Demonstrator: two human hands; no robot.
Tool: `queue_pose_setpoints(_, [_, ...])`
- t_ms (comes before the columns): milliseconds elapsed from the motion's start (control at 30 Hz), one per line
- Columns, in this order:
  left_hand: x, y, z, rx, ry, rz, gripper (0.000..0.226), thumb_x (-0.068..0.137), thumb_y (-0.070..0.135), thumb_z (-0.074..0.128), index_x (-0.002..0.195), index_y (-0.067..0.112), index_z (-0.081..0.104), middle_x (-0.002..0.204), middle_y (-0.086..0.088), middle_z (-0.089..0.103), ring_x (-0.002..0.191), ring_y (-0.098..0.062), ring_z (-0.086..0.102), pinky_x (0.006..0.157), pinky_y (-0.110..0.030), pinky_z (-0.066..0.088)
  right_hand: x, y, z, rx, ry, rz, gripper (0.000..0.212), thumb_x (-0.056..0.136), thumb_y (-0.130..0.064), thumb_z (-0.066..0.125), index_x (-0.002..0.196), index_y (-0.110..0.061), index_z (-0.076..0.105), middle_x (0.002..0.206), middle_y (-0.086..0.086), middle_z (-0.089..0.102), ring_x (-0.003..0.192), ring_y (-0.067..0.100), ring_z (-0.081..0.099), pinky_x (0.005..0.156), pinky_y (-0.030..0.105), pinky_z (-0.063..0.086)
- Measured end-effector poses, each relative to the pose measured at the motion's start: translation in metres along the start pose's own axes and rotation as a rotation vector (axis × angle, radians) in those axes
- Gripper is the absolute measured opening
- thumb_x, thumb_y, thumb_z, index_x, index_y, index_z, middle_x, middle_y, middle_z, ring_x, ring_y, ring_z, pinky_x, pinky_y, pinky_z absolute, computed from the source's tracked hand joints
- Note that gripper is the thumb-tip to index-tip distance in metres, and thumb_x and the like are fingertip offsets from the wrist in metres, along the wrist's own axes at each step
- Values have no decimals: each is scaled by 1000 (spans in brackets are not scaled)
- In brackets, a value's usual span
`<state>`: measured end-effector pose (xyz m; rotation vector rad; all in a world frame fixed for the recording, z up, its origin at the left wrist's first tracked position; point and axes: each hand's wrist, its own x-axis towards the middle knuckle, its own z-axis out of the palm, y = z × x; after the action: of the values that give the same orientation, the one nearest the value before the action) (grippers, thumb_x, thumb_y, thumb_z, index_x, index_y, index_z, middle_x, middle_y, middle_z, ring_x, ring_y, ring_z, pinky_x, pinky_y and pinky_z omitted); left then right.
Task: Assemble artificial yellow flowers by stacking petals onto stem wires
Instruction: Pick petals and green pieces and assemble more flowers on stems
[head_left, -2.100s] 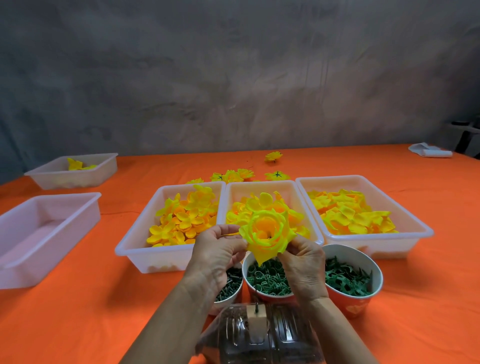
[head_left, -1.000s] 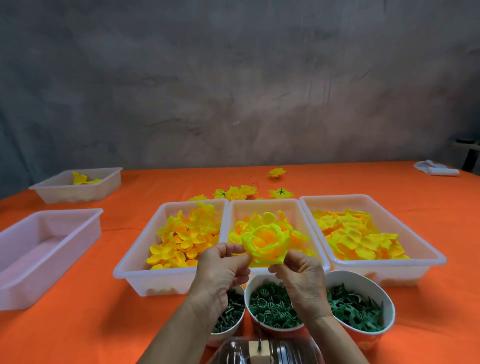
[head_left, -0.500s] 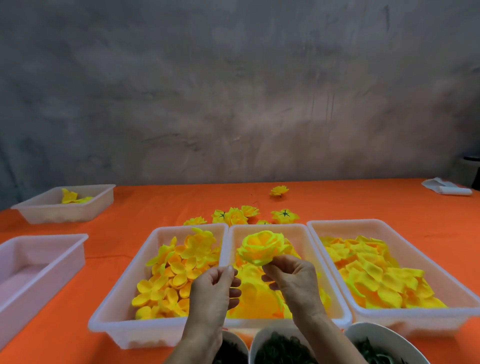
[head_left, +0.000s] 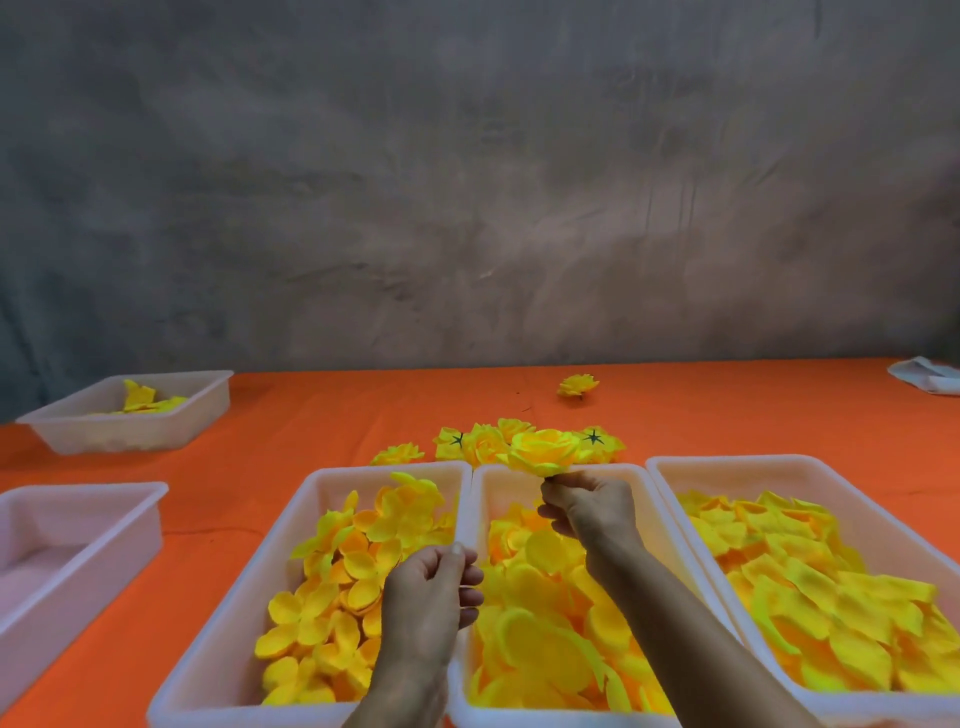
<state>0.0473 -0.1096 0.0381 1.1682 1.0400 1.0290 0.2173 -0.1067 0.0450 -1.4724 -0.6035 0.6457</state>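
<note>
A: Where is the flower?

B: The flower (head_left: 545, 450) is up in the right hand (head_left: 592, 506), pinched from below at its base between curled fingers and thumb. It sits above the far end of the middle tray (head_left: 558, 468), bloom facing up and slightly away.

A: And the left hand?

B: The left hand (head_left: 431, 590) hovers lower and nearer, over the wall between the left tray (head_left: 311, 480) and the middle tray. Its fingers are loosely curled, thumb tip against the forefinger. I cannot tell if anything small is held there; nothing shows.

A: What fills the trays?

B: The left tray holds small yellow petal pieces (head_left: 358, 561) with rounded lobes. The middle tray holds larger, flatter petals (head_left: 540, 644). The right tray (head_left: 670, 467) holds a heap of petals (head_left: 810, 587) as well, pale yellow with orange shading.

A: Any finished flowers?

B: A cluster of flowers (head_left: 483, 441) lies on the orange cloth (head_left: 311, 410) just beyond the middle tray; two show green star-shaped backs. One more flower (head_left: 577, 385) lies alone farther back, near the wall.

A: Anything else on the table?

B: At far left a small tray (head_left: 208, 400) with a few yellow pieces in it. Nearer, at the left edge, a pale tray (head_left: 150, 514). At the far right edge something white (head_left: 930, 375), partly cut off
</note>
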Motion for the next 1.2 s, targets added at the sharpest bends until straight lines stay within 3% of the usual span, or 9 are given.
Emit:
queue_pose_setpoints(333, [22, -3, -1, 7, 42, 13, 25, 98, 14, 47, 84, 6, 67, 70, -4, 65, 59, -12, 58, 52, -18, 48, 53, -1, 13, -51, 25, 76, 9, 81, -2, 67, 75, -9, 66, 66, 10, 66, 63, 23, 66, 57, 28, 50])
queue_pose_setpoints(533, [38, -9, -9, -32, 86, -10, 26, 98, 13, 47, 80, 6, 64, 67, -4, 63, 55, -12, 54, 52, -22, 45, 86, -5, 27, -110, 27, 95, 16, 79, 3, 65, 67, -7, 64, 68, 13, 65, 58, 22, 63, 51, 26, 46])
queue_pose_setpoints(600, [42, -11, -13, -38, 102, -12, 26, 98, 12, 47, 78, 7, 64, 65, -4, 62, 54, -13, 53, 50, -22, 43, 96, -12, 33, -122, -23, 100, 8, 81, 4, 63, 83, -3, 66, 83, 15, 67, 64, 22, 63, 52, 25, 44])
queue_pose_setpoints(700, [46, -12, -19, -13, 122, 10, 26, 97, 12, 46, 78, 8, 64, 65, -3, 62, 52, -11, 53, 47, -20, 43, 100, -23, 36, -129, -107, 120, 44, 86, 6, 58, 128, -2, 49, 106, 16, 64, 78, 25, 65, 55, 26, 44])
queue_pose_setpoints(767, [47, -13, -24, -3, 131, 17, 26, 97, 12, 46, 78, 9, 63, 66, -4, 62, 54, -12, 53, 49, -21, 44, 92, -25, 34, -138, -132, 109, 52, 88, 6, 56, 137, -4, 41, 117, 16, 62, 81, 25, 65, 56, 28, 46])
queue_pose_setpoints(867, [44, -11, -27, -14, 129, 11, 26, 97, 11, 46, 77, 9, 61, 66, -4, 60, 54, -14, 52, 51, -24, 43, 70, -18, 26, -196, -169, 95, 47, 89, 3, 57, 134, -4, 46, 117, 15, 64, 82, 24, 65, 64, 29, 49])
queue_pose_setpoints(967, [41, -6, -33, -11, 156, 24, 26, 97, 10, 45, 75, 9, 60, 66, -4, 59, 53, -14, 51, 50, -24, 42, 44, -16, 20, -226, -191, 68, 39, 89, 3, 56, 127, -5, 53, 102, 12, 67, 82, 23, 66, 70, 30, 50])
queue_pose_setpoints(1200, [42, -3, -57, 39, 255, 46, 24, 92, 6, 46, 73, 11, 59, 68, -4, 60, 55, -16, 53, 51, -25, 44, -21, -15, 28, -209, -366, -66, 17, 93, -7, 54, 100, -14, 67, 75, -2, 72, 63, 8, 69, 61, 25, 51])
